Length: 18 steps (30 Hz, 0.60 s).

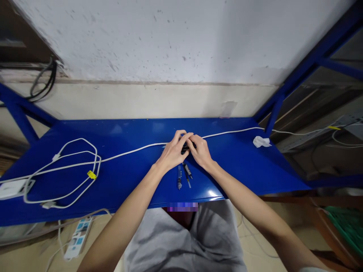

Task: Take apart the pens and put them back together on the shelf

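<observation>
On the blue shelf, my left hand point(173, 150) and my right hand point(200, 151) meet with their fingertips together. Their fingers curl round something dark and thin that is mostly hidden under them; I cannot make out what it is. Just below the hands lie a clear pen-like piece point(179, 177), a dark pen piece with a grey part point(187, 170) and a thin stick with a yellowish end point(188, 182). Their upper ends are close to or under my fingers.
A white cable point(127, 152) crosses the shelf behind my hands. Looped white cable point(98, 166) with a yellow tag point(91, 174) and a white adapter point(14, 188) lie left. Crumpled white tissue point(261, 142) sits right. A power strip point(79, 238) is below the shelf.
</observation>
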Tool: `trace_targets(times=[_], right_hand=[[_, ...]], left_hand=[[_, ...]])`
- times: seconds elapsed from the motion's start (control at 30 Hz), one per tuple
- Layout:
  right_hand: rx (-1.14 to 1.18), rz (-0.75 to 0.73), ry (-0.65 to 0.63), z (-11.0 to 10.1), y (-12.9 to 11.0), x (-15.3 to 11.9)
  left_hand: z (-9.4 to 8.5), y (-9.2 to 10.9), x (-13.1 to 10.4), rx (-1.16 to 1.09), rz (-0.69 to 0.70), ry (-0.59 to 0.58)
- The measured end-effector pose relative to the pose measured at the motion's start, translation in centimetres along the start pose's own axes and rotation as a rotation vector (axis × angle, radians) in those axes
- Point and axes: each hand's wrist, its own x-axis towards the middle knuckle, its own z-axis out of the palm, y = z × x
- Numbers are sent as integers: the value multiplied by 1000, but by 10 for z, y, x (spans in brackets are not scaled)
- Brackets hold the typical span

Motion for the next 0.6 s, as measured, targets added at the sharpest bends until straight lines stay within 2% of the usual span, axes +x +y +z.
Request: trace_targets(times=[0.13, 0.33, 0.5, 0.6], right_hand=[[182, -10, -57, 0, -3, 0], [265, 69, 17, 1, -4, 4], [347, 181, 180, -5, 2, 10], [431, 239, 168, -8, 5, 12]], left_hand=[[2, 3, 0, -72, 62, 49], [-2, 2, 1, -87, 71, 106], [-9, -10, 3, 146, -56, 202], [-10, -16, 3, 222, -46, 211]])
